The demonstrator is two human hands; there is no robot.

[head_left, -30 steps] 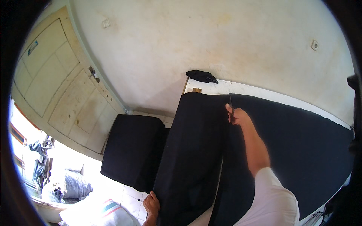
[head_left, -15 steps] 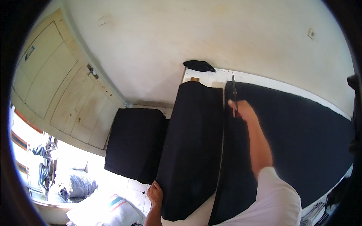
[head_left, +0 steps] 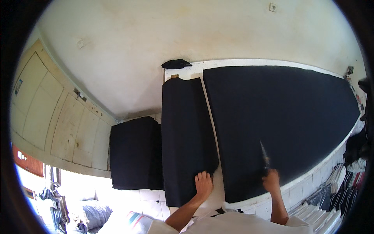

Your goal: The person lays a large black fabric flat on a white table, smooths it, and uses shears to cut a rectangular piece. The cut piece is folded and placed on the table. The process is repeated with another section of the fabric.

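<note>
A narrow black cloth panel point(head_left: 185, 128) hangs over the left end of the white table. My left hand point(head_left: 204, 184) is closed on its lower right corner, with the fingers bent over the top and the thumb partly hidden. On the right, my right hand point(head_left: 272, 180) grips the handles of a pair of scissors point(head_left: 264, 153). Their blades point away from me, over the near part of a wide black cloth point(head_left: 280, 113) spread across the table. Between the two cloths runs a narrow pale gap.
Another black cloth point(head_left: 134, 156) hangs lower on the left, beside a cream door point(head_left: 70, 124). A small black scrap point(head_left: 176, 64) lies at the table's point(head_left: 196, 70) far left corner. Sacks point(head_left: 95, 214) stand lower left; folded fabrics point(head_left: 319, 212) are stacked at lower right.
My right hand has drawn the scissors back toward me from the far edge. My left hand has moved from the narrow panel's lower left corner to its lower right one. The view has shifted right.
</note>
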